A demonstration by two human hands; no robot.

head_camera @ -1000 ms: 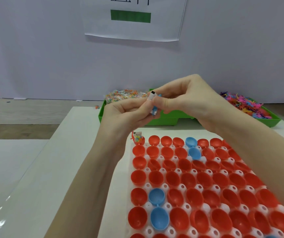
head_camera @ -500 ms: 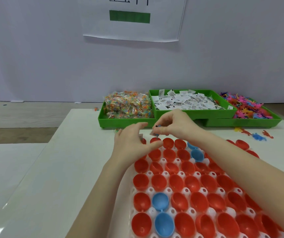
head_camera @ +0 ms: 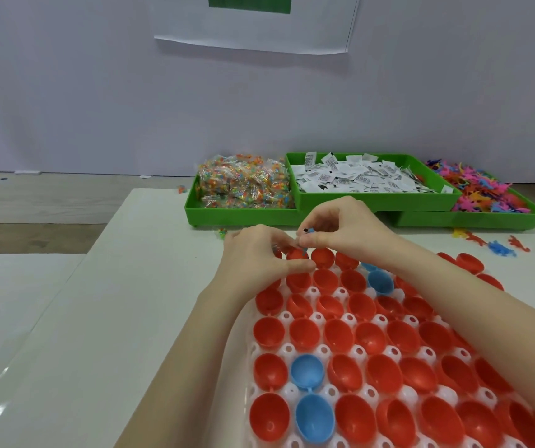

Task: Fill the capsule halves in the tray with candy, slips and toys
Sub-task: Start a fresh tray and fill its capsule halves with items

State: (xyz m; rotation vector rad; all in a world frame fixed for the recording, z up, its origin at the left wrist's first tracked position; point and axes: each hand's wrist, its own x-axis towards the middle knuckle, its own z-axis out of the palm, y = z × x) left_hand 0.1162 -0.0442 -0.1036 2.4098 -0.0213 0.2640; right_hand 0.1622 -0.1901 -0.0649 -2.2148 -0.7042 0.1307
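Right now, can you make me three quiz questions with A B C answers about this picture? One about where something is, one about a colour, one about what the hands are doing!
1. Which green bin holds the paper slips?
A. left one
B. middle one
C. right one

2. What colour are most capsule halves in the white tray?
A. red
B. blue
C. yellow

3. What is the right hand doing?
A. lying flat on the table
B. pinching a small item
C. reaching into the candy

Answers:
1 B, the white slips fill the middle bin, between the candy and the toys.
2 A, red halves fill nearly every hole; only a few are blue.
3 B, its fingertips hold a small item above the tray's far row, close to the left hand.
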